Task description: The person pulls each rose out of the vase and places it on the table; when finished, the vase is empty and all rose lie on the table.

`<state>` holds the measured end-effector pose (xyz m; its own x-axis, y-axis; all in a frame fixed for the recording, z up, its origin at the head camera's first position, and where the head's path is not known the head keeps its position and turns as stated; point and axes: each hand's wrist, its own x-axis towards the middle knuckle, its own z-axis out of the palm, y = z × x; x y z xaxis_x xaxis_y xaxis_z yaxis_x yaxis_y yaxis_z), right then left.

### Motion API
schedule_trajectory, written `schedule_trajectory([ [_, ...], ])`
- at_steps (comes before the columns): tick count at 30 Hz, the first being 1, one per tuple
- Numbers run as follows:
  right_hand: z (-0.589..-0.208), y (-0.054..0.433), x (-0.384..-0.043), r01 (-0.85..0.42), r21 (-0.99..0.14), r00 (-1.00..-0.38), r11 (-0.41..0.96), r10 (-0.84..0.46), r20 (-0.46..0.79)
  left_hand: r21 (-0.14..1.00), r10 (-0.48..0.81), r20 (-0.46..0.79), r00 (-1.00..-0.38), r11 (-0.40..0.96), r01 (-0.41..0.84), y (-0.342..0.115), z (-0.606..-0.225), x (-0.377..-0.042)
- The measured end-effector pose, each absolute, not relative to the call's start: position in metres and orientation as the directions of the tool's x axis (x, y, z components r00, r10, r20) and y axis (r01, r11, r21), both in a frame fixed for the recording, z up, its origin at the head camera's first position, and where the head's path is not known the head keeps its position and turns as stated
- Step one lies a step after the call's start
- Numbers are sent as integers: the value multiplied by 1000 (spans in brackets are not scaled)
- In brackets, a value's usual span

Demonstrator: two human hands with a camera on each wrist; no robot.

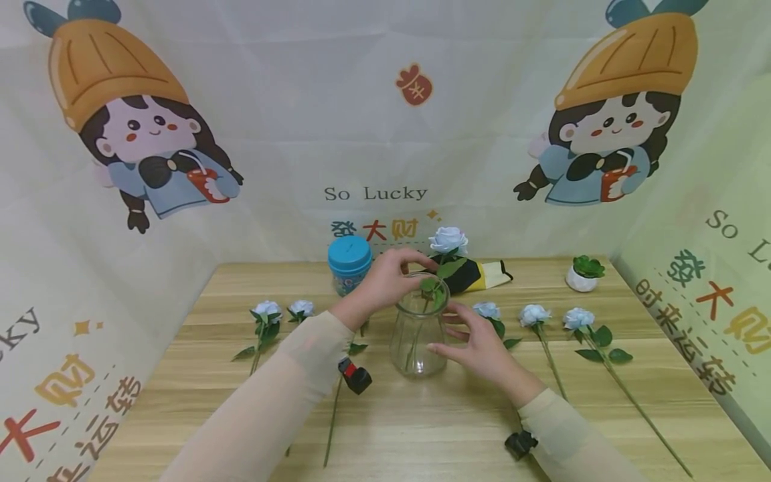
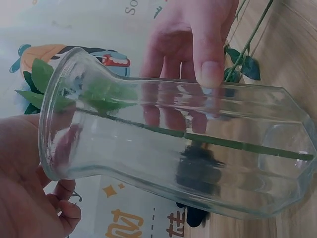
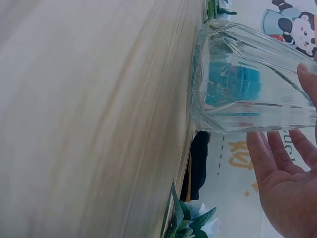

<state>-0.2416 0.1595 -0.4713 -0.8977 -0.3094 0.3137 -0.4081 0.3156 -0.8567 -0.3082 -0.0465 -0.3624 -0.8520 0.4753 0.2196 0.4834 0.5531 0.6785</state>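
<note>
A clear glass vase point(image 1: 418, 338) stands upright on the table with one pale rose point(image 1: 448, 241) in it. Through the glass, the rose's green stem point(image 2: 213, 139) runs down to the base. At the vase's mouth, my left hand point(image 1: 394, 273) curls its fingers at the leafy stem just below the bloom; the fingertips are partly hidden. My right hand point(image 1: 478, 345) holds the vase's body from the right, thumb point(image 3: 308, 82) on one side and fingers on the other.
Pale roses lie on both sides, among them one at left point(image 1: 266, 312) and one at right point(image 1: 579, 318). Behind the vase are a blue-lidded jar point(image 1: 349, 261) and a black-and-yellow item point(image 1: 472, 276). A potted succulent point(image 1: 583, 274) stands at the back right.
</note>
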Motion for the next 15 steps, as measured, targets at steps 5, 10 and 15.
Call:
schedule_trajectory([
  [5, -472, 160, -242, -412, -854, -897, 317, -305, 319, 729, 445, 243, -862, 502, 465, -49, -367, -309],
  [10, -472, 160, -243, -408, -856, -898, 318, -309, 313, 750, 434, 263, -862, 470, 466, -53, -371, -310],
  [15, -472, 160, -243, -404, -857, -899, 321, -312, 308, 782, 434, 276, -857, 417, 463, -55, -376, -312],
])
